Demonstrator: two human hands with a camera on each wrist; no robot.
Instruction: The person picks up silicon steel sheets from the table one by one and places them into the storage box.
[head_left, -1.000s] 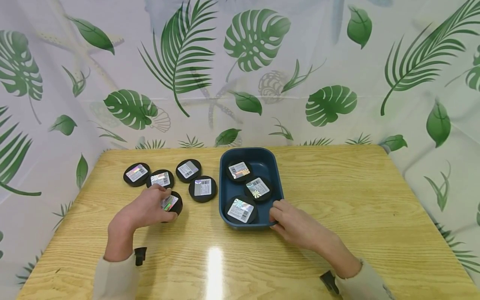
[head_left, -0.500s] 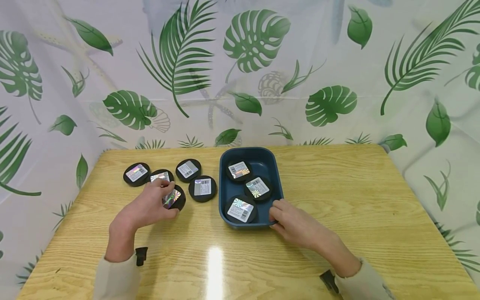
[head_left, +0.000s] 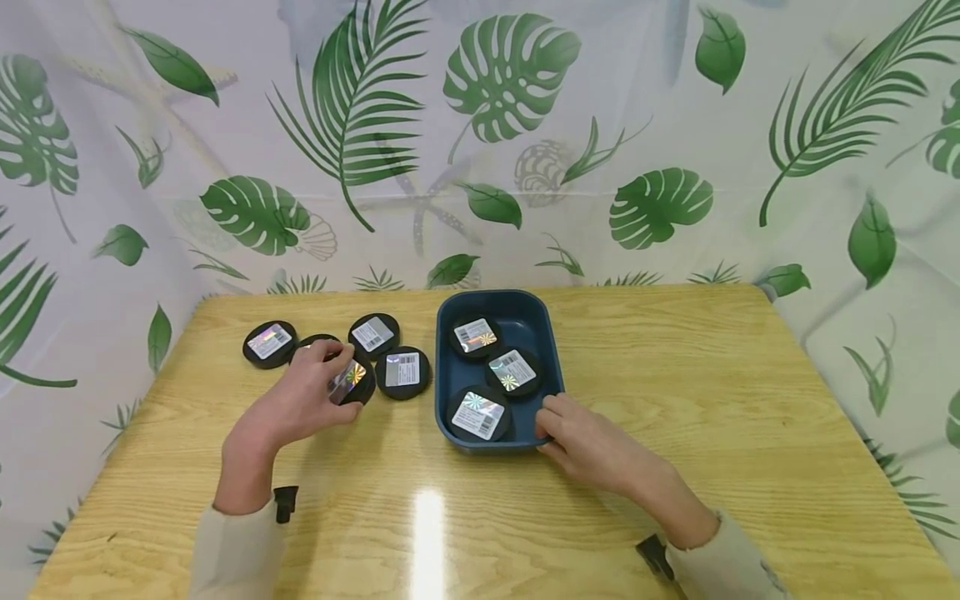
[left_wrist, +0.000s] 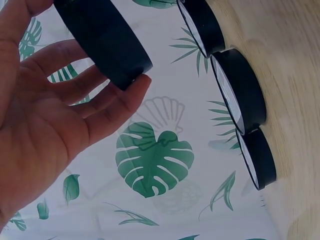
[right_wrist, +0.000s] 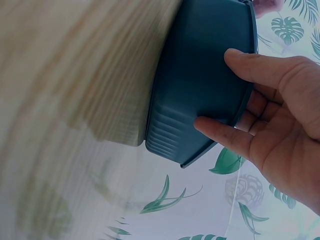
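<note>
In the head view my left hand [head_left: 296, 396] pinches a flat round black disc [head_left: 361, 383] with a silvery label, thumb at its near side and fingertips at the far side. The left wrist view shows this black disc [left_wrist: 102, 42] raised off the table. My right hand [head_left: 596, 446] grips the near right corner of a dark blue rectangular bin [head_left: 528, 310]. The right wrist view has the thumb and a finger against the outside of the bin [right_wrist: 200, 80], with other fingers behind its rim. Three labelled discs, one of them a front disc [head_left: 478, 414], lie in the bin.
Left of the bin, several more discs lie label up on the wooden table [head_left: 675, 358]: a left one [head_left: 270, 344], a far one [head_left: 374, 335], a right one [head_left: 402, 372], and one partly hidden behind the left hand. A leaf-patterned cloth [head_left: 570, 167] hangs behind the table.
My left hand has lifted its disc and carried it slightly away and to the right. The right hand keeps its grip on the bin, and the head view has shifted a little.
</note>
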